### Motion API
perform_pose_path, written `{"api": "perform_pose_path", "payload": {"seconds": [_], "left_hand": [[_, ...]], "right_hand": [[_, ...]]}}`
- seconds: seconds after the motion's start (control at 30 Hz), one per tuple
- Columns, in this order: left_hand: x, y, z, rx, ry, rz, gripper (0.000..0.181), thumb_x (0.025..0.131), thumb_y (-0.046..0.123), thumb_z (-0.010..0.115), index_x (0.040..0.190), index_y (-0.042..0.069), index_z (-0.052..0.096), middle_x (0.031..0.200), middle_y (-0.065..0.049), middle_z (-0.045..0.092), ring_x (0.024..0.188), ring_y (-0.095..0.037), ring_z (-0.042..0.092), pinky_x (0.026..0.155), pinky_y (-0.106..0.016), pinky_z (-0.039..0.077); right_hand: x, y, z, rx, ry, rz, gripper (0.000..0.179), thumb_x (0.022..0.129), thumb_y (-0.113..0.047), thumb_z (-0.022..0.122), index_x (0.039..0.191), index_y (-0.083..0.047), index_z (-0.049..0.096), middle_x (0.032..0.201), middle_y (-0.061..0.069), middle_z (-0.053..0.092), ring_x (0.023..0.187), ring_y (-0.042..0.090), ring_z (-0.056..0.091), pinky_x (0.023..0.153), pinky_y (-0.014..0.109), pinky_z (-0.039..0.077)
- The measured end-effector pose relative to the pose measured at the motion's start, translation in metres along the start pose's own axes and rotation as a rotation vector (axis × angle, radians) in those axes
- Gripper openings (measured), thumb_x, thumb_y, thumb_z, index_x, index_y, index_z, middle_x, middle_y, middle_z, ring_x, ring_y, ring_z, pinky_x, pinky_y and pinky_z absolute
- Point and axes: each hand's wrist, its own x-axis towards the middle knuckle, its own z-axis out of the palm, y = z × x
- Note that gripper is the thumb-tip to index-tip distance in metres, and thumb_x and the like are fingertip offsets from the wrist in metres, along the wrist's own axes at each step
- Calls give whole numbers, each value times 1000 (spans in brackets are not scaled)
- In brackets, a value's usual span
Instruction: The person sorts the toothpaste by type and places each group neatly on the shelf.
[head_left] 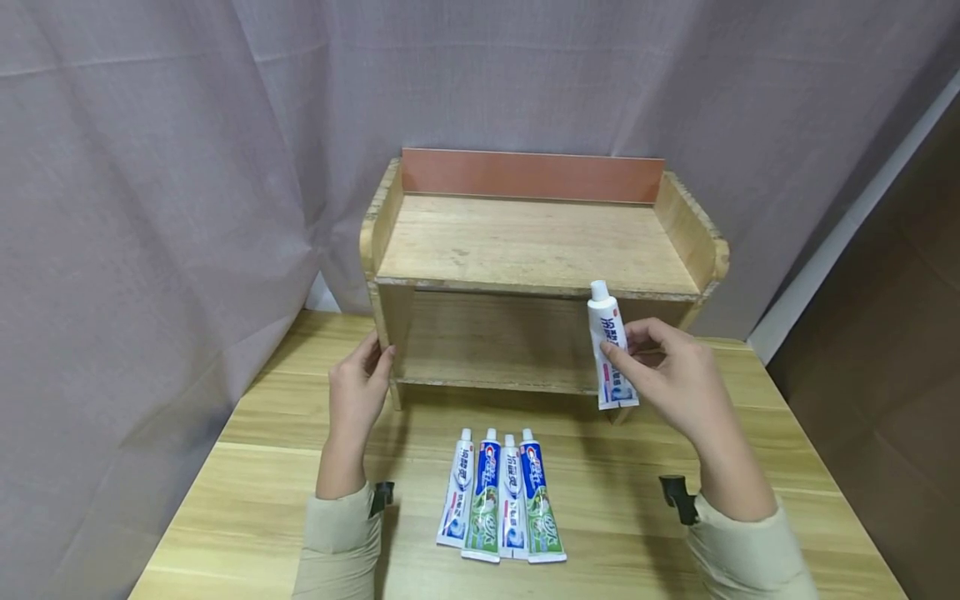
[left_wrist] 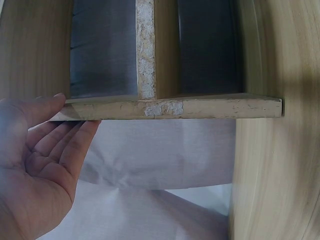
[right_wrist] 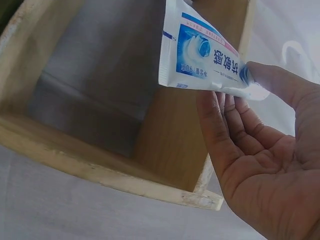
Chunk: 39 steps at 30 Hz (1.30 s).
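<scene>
A white toothpaste tube (head_left: 609, 354) with blue lettering stands nearly upright, cap up, before the right part of the wooden shelf (head_left: 525, 242). My right hand (head_left: 678, 379) pinches it between thumb and fingers; in the right wrist view the crimped end of the tube (right_wrist: 200, 55) points away from the palm. At the shelf's left side panel, my left hand (head_left: 358, 390) grips the front edge, thumb on one face and fingers on the other, as the left wrist view shows with the panel edge (left_wrist: 210, 107) and the hand (left_wrist: 45, 160).
Several toothpaste tubes (head_left: 483, 500), white ones and blue-green ones, lie side by side on the wooden table (head_left: 247, 483) in front of the shelf, caps toward it. A grey curtain (head_left: 187, 167) hangs behind, and a brown panel (head_left: 885, 333) stands at right.
</scene>
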Motion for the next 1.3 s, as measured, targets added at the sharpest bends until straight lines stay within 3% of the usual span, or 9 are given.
{"api": "perform_pose_path", "payload": {"seconds": [0.23, 0.73, 1.0, 1.3], "left_hand": [[0, 0, 0, -1, 2, 9, 37, 95, 7, 69, 131, 1, 64, 118, -22, 69, 103, -31, 72, 85, -24, 60], [0, 1, 0, 2, 1, 11, 35, 96, 7, 69, 131, 1, 65, 117, -22, 69, 103, -31, 72, 84, -24, 61], [1, 1, 0, -2, -6, 3, 36, 96, 8, 68, 132, 1, 64, 118, -22, 69, 104, -31, 71, 86, -24, 60], [0, 1, 0, 9, -4, 13, 36, 96, 8, 68, 131, 1, 64, 118, -22, 69, 104, -31, 72, 85, -24, 61]], "right_hand": [[8, -4, -6, -4, 45, -56, 21, 91, -22, 77, 97, -3, 71, 87, 9, 74, 72, 20, 71, 60, 9, 56], [26, -15, -20, -25, 87, -58, 25, 91, -26, 77, 100, -3, 73, 89, 11, 75, 74, 21, 71, 61, 2, 52], [39, -20, -30, -54, 111, -58, 27, 90, -29, 78, 97, -3, 73, 87, 11, 75, 68, -8, 60, 59, 1, 49], [51, -27, -38, -76, 83, -16, 33, 90, -38, 76, 98, -6, 74, 90, 11, 75, 72, -3, 63, 58, 2, 49]]}}
